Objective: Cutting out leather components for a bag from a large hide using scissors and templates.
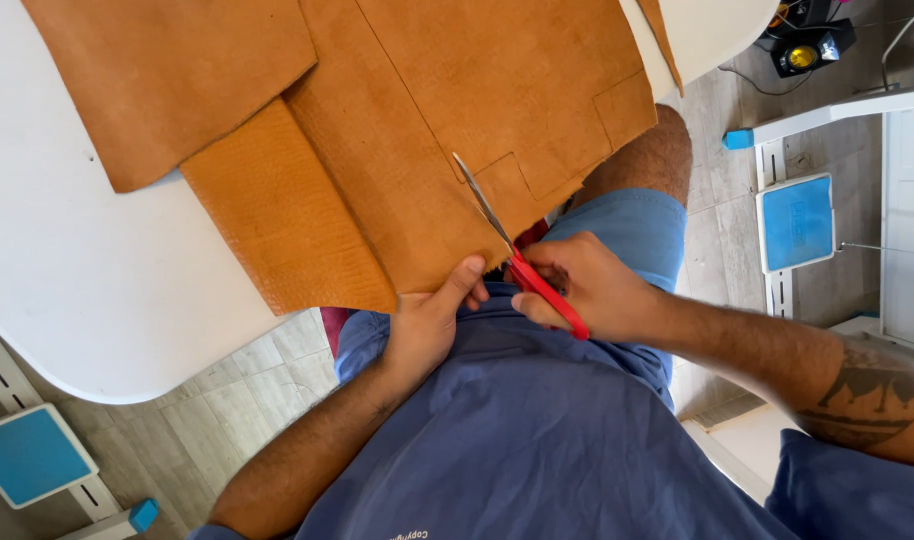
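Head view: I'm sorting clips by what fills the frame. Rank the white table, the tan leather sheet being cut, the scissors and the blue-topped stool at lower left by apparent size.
1. White table and tan leather sheet: too close to rank.
2. Blue-topped stool.
3. Scissors, in the right hand, look smallest, partly hidden.

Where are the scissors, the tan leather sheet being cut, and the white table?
scissors [537, 282]: head view, on the red handle.
tan leather sheet [427, 130]: head view, on its flat middle.
white table [67, 250]: head view, on the bare top, left side.
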